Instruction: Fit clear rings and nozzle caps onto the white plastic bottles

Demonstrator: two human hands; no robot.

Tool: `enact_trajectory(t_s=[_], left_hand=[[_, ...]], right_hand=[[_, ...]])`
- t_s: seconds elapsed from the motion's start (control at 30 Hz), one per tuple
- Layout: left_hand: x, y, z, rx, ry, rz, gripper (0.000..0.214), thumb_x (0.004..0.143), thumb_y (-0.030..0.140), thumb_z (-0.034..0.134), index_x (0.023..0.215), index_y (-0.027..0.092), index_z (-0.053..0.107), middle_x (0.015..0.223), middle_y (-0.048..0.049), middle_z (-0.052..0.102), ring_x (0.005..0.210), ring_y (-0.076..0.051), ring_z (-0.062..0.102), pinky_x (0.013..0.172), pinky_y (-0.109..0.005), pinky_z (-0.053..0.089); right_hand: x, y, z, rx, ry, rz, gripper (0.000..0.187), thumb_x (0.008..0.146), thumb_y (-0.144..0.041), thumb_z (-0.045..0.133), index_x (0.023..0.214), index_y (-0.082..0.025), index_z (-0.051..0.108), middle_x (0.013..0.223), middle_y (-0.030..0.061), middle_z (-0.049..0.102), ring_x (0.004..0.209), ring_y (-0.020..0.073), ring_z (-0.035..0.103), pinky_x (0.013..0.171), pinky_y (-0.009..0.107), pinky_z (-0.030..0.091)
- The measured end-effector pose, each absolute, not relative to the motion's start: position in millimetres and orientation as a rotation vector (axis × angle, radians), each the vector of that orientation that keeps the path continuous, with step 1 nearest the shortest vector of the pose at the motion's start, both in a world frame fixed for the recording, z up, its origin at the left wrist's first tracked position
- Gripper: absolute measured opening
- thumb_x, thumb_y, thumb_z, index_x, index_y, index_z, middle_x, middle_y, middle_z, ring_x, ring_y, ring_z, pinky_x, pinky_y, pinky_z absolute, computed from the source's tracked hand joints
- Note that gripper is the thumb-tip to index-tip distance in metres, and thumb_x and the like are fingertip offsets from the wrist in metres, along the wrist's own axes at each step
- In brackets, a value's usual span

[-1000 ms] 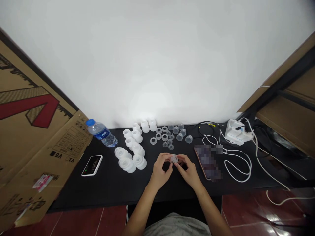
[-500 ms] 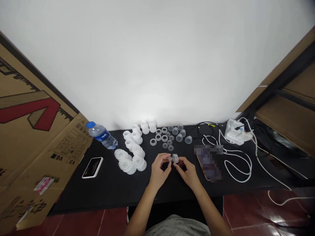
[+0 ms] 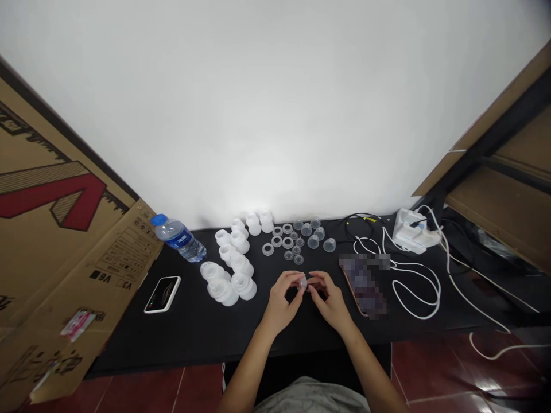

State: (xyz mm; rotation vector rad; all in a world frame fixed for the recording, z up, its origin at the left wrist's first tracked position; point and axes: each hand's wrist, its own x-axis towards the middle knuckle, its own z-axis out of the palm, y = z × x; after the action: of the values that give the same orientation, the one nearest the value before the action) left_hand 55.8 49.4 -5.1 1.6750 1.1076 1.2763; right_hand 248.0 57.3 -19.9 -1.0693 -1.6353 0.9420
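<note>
Head view: the left hand (image 3: pixel 280 301) and right hand (image 3: pixel 331 301) share a narrow fingertip pinch on a small clear plastic cup (image 3: pixel 303 283) between them, above the black table (image 3: pixel 193 338). Clear rings (image 3: pixel 288 242) lie at 12 o'clock. Even, gentle pressure suits such a thin piece.

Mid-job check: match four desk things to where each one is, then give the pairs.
Things:
1 small clear plastic piece
2 water bottle
3 white cable
4 blurred phone

Places:
A looped right of the phone
B held between left hand and right hand
C right of the hands
D on its side, left of the white parts

Pairs: 1-B, 2-D, 3-A, 4-C
</note>
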Motion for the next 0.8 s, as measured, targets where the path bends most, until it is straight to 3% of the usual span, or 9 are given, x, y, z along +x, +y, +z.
enact_trajectory(t_s=[0.13, 0.4, 0.57, 0.7, 0.8], left_hand=[[55, 49, -7, 1.723, 1.085, 1.251, 0.033, 0.102, 0.021, 0.065, 0.133, 0.028, 0.071, 0.132, -0.0093, 0.068, 0.115, -0.022, 0.074, 0.102, -0.042, 0.065], [52, 52, -7, 1.993, 1.291, 1.125, 0.039, 0.101, 0.021, 0.072, 0.138, 0.032, 0.067, 0.137, -0.0071, 0.069, 0.13, -0.027, 0.065, 0.115, -0.052, 0.056], [51, 50, -10, 1.883, 1.219, 1.176, 0.021, 0.107, 0.023, 0.061, 0.126, 0.029, 0.068, 0.135, -0.0065, 0.07, 0.132, -0.025, 0.066, 0.118, -0.049, 0.054], [52, 48, -9, 1.853, 1.207, 1.099, 0.054, 0.1, 0.023, 0.072, 0.15, 0.032, 0.056, 0.144, -0.0085, 0.063, 0.131, -0.025, 0.067, 0.113, -0.045, 0.058], [53, 49, -9, 1.892, 1.199, 1.025, 0.05, 0.102, 0.019, 0.067, 0.15, 0.035, 0.059, 0.146, -0.0076, 0.061, 0.136, -0.025, 0.064, 0.118, -0.046, 0.055]], right_hand=[[252, 63, -22, -1.12, -1.596, 0.957, 0.026, 0.106, -0.048, 0.067, 0.104, -0.024, 0.078, 0.1, 0.008, 0.082, 0.091, 0.0259, 0.079, 0.082, 0.037, 0.065], [253, 62, -24, -1.117, -1.613, 0.863, 0.021, 0.107, -0.044, 0.067, 0.105, -0.027, 0.079, 0.1, 0.0073, 0.078, 0.091, 0.0248, 0.075, 0.082, 0.035, 0.061], [255, 64, -26, -1.145, -1.515, 0.902, 0.023, 0.106, -0.046, 0.067, 0.11, -0.026, 0.079, 0.101, 0.0082, 0.077, 0.089, 0.0257, 0.075, 0.079, 0.036, 0.06], [255, 63, -21, -1.105, -1.625, 0.98, 0.02, 0.108, -0.042, 0.065, 0.107, -0.026, 0.078, 0.103, 0.007, 0.077, 0.093, 0.0251, 0.074, 0.085, 0.036, 0.059], [253, 62, -15, -1.081, -1.706, 0.985, 0.02, 0.109, -0.039, 0.062, 0.105, -0.027, 0.077, 0.103, 0.0064, 0.077, 0.094, 0.0246, 0.074, 0.087, 0.036, 0.058]])
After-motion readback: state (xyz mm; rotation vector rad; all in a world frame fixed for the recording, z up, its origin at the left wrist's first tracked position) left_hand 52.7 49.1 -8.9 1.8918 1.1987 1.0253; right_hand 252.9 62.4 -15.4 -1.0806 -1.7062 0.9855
